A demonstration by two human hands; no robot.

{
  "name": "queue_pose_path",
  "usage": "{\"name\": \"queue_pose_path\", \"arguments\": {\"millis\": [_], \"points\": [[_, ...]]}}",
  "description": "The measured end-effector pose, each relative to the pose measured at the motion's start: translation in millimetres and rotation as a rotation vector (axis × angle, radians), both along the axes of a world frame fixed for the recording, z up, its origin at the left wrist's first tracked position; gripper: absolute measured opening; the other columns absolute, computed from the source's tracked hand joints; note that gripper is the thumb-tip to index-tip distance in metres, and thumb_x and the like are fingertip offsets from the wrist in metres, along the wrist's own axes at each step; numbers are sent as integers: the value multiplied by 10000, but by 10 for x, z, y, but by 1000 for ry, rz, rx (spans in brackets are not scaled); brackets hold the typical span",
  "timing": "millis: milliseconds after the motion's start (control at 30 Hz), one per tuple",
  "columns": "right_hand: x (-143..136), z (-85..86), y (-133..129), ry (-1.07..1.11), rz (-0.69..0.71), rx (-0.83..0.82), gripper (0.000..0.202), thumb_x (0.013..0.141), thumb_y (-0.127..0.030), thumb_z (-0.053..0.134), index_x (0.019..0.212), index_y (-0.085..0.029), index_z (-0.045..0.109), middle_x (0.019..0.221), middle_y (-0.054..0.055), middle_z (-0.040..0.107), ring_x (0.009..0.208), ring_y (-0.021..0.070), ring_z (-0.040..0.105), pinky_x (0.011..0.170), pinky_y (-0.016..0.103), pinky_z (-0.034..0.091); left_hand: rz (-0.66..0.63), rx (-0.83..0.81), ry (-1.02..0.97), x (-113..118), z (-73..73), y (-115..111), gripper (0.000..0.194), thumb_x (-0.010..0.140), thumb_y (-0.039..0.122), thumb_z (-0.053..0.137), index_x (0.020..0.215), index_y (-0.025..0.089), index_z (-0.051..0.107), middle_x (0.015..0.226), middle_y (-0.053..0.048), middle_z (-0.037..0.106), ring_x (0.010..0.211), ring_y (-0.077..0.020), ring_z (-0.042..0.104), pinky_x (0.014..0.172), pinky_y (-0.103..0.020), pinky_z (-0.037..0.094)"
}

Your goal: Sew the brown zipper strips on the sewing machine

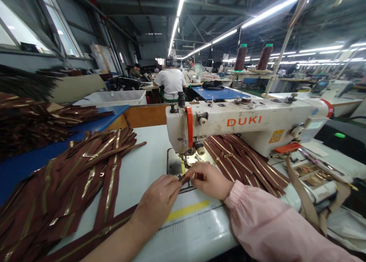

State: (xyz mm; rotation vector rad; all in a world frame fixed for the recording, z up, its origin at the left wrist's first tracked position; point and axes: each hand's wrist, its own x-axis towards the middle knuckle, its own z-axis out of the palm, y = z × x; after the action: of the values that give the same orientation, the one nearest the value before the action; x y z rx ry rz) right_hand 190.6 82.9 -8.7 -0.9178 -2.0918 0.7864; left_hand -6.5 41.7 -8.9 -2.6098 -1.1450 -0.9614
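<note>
Just in front of the needle area of a white sewing machine (246,119), my two hands meet over a small brown strip (183,179). My left hand (160,195) pinches it from the left; my right hand (210,180) pinches it from the right, with fingers curled close to the presser foot. A brown zipper (114,229) with gold teeth runs under my left forearm toward the lower left. Whether it joins the strip in my fingers is hidden. Brown zippers (108,178) lie heaped on the table at left, and more zippers (246,163) lie under the machine arm.
A parts tray (317,174) with gold metal pieces sits at right, beside hanging beige tape (305,201). Two brown thread cones (241,58) stand behind the machine. Another brown pile (34,121) lies on a blue surface at far left. A person in white (170,81) sits ahead.
</note>
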Motion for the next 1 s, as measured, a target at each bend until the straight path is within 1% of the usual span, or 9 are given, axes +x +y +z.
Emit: {"name": "queue_pose_path", "arguments": {"millis": [100,167,300,467,567,700,800,933,1000], "points": [[-17,12,-1,-53,15,104,166,716,-35,648,785,-178,697,774,10,647,801,146,569,762,253,438,16,-33,-26,11,15,-4,277,932,183,400,834,175,659,791,-53,666,750,-184,624,688,-319,538],[-38,4,19,-72,17,132,101,752,-84,665,741,-178,697,737,9,643,790,145,567,763,253,432,19,-48,-42,15,21,-7,268,924,188,408,830,180,658,787,-52,667,747,-186,625,684,-321,535],[-46,-15,50,-97,35,155,89,784,-107,660,731,-167,699,728,18,648,771,140,564,755,247,427,33,-85,-73,9,16,-7,237,906,197,438,817,194,658,780,-42,668,747,-187,627,689,-323,526],[-45,17,28,-122,24,143,116,822,-109,610,755,-152,694,756,34,643,786,147,563,748,249,422,39,-151,-123,-16,26,-26,201,882,202,471,805,194,656,792,-38,680,767,-190,631,706,-323,529],[-70,24,8,-132,-14,114,129,813,-94,598,734,-155,681,755,29,636,791,147,557,751,250,412,60,-200,-148,-28,38,-40,192,871,202,477,801,205,656,799,-32,688,782,-187,631,718,-315,531],[-108,5,-14,-129,-89,90,152,760,-52,598,657,-157,636,728,15,630,783,147,546,735,252,389,85,-243,-161,-42,35,-40,190,866,209,477,805,208,656,801,-34,690,787,-192,628,713,-322,534],[-132,-8,-24,-163,-138,95,152,742,-63,591,630,-164,612,706,11,615,762,151,532,708,257,375,85,-259,-159,-52,19,-35,210,871,184,455,842,211,660,817,-35,690,794,-191,628,713,-323,535],[-160,-17,-31,-209,-169,108,116,739,-83,580,673,-166,626,720,23,609,775,163,531,705,264,374,37,-211,-122,-58,-2,-39,239,865,135,437,893,205,663,836,-43,686,805,-195,621,723,-329,536],[-169,-22,-34,-222,-177,104,103,744,-94,575,692,-164,630,736,30,608,792,169,537,719,269,380,20,-165,-76,-57,-8,-49,286,846,87,418,930,208,664,846,-46,678,807,-194,615,726,-325,536]]}}
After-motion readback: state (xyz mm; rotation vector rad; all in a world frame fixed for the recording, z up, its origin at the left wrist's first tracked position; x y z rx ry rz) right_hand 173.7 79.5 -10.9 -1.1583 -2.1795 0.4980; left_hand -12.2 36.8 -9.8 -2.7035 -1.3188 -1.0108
